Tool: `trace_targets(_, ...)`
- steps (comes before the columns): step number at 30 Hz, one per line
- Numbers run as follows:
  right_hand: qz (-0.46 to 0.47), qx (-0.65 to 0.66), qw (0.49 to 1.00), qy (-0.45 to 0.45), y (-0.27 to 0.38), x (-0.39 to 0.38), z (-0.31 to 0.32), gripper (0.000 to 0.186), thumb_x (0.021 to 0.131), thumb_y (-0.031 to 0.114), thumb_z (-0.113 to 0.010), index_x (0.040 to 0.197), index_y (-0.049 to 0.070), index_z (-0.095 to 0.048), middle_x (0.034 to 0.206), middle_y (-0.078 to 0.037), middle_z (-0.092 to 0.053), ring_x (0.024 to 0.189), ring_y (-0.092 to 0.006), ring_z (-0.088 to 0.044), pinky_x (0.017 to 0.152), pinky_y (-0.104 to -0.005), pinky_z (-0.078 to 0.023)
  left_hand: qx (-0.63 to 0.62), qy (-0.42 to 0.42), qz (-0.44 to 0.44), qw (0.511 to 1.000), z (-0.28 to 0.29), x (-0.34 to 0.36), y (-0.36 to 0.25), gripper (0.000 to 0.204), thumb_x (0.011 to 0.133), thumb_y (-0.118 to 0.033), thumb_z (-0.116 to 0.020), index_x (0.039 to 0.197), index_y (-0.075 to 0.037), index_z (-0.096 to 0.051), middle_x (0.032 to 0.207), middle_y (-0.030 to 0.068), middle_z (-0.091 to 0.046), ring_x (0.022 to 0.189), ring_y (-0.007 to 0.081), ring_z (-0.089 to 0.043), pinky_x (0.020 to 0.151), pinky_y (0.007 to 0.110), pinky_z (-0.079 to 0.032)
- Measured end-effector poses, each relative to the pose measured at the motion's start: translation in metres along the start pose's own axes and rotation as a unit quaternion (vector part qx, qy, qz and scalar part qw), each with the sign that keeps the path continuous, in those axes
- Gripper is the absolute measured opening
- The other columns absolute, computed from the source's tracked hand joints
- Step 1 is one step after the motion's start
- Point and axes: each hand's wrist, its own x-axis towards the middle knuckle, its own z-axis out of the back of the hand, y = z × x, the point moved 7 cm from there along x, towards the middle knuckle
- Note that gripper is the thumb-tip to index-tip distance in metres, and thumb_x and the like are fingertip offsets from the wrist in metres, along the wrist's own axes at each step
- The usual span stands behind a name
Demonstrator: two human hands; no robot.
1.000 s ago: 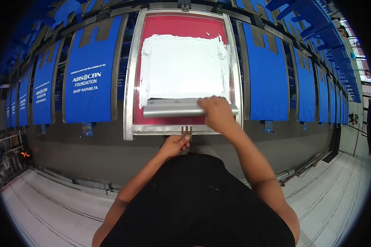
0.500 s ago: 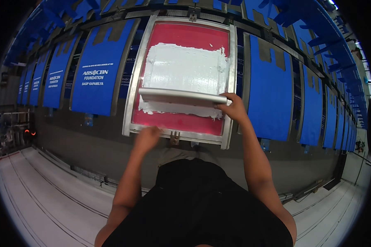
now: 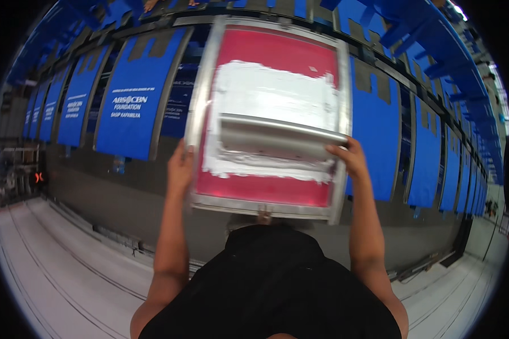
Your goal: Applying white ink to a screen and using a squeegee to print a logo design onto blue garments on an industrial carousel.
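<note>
A screen-printing frame [image 3: 205, 113] with an aluminium border and red mesh [image 3: 266, 48] fills the centre, slightly blurred. White ink [image 3: 271, 93] covers much of the mesh. A long silver squeegee [image 3: 274, 135] lies across the ink's lower part. My left hand [image 3: 180, 161] is closed on the frame's left side. My right hand [image 3: 348, 155] is at the frame's right side, fingers closed round the squeegee's right end; whether it also grips the frame I cannot tell. A small metal bracket [image 3: 264, 213] sits at the frame's bottom edge.
Rows of flat boards carrying blue fabric pieces [image 3: 127, 85], some with white print, stand left, right and beyond the frame, along a rail [image 3: 396, 73]. Blue pieces [image 3: 464, 56] hang at upper right. Another person's hand [image 3: 150, 5] shows at the top edge. A pale floor [image 3: 51, 254] lies below.
My left hand left the lower bracket and moved up to the frame's left side. The squeegee and right hand shifted rightward in view with the frame, whose position relative to the boards has changed.
</note>
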Motion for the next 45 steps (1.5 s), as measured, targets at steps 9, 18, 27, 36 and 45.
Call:
trace_targets(9, -0.012, -0.011, 0.995, -0.103, -0.065, -0.082, 0.258, 0.036, 0.068, 0.012, -0.079, 0.1, 0.001, -0.068, 0.091, -0.006, -0.067, 0.086, -0.0163, -0.061, 0.081, -0.0303, -0.047, -0.03, 0.062, -0.063, 0.996, -0.257, -0.078, -0.07, 0.049, 0.095, -0.03, -0.058, 0.13, 0.004, -0.051, 0.121, 0.0251, -0.061, 0.113, 0.025, -0.059, 0.095, 0.034, -0.045)
trace_targets(18, -0.019, 0.007, 0.999, -0.043, -0.125, -0.058, 0.381, 0.037, 0.067, 0.013, -0.081, 0.1, 0.0, -0.069, 0.09, -0.008, -0.068, 0.084, -0.0162, -0.063, 0.08, -0.0304, -0.049, -0.121, 0.062, 0.078, 0.988, -0.368, -0.141, -0.096, 0.048, 0.097, -0.027, -0.056, 0.133, 0.003, -0.05, 0.123, 0.0165, -0.061, 0.11, 0.017, -0.057, 0.095, 0.029, -0.043)
trace_targets(27, -0.042, -0.013, 0.998, -0.043, -0.13, -0.039, 0.391, 0.048, 0.067, 0.017, -0.084, 0.107, -0.002, -0.067, 0.096, -0.011, -0.069, 0.087, -0.0181, -0.064, 0.079, -0.0313, -0.052, -0.102, 0.021, 0.054, 0.993, -0.376, -0.148, -0.114, 0.047, 0.098, -0.027, -0.056, 0.133, 0.004, -0.05, 0.124, 0.0138, -0.061, 0.111, 0.0161, -0.056, 0.097, 0.028, -0.041)
trace_targets(36, -0.003, 0.033, 0.999, -0.034, -0.133, -0.036, 0.39, 0.044, 0.069, 0.017, -0.084, 0.106, -0.001, -0.068, 0.093, -0.009, -0.068, 0.087, -0.017, -0.063, 0.082, -0.0288, -0.049, -0.088, 0.017, 0.078, 0.993, -0.38, -0.132, -0.105, 0.051, 0.096, -0.032, -0.059, 0.133, 0.002, -0.051, 0.12, 0.0156, -0.062, 0.106, 0.0176, -0.058, 0.093, 0.028, -0.044)
trace_targets(45, 0.004, 0.025, 0.999, -0.041, -0.15, -0.045, 0.387, 0.043, 0.069, 0.019, -0.083, 0.104, -0.002, -0.069, 0.091, -0.007, -0.068, 0.086, -0.0156, -0.062, 0.081, -0.0286, -0.048, -0.08, 0.027, 0.029, 0.996, -0.385, -0.129, -0.097, 0.051, 0.096, -0.034, -0.058, 0.132, 0.002, -0.052, 0.115, 0.0148, -0.065, 0.101, 0.0157, -0.059, 0.089, 0.027, -0.046)
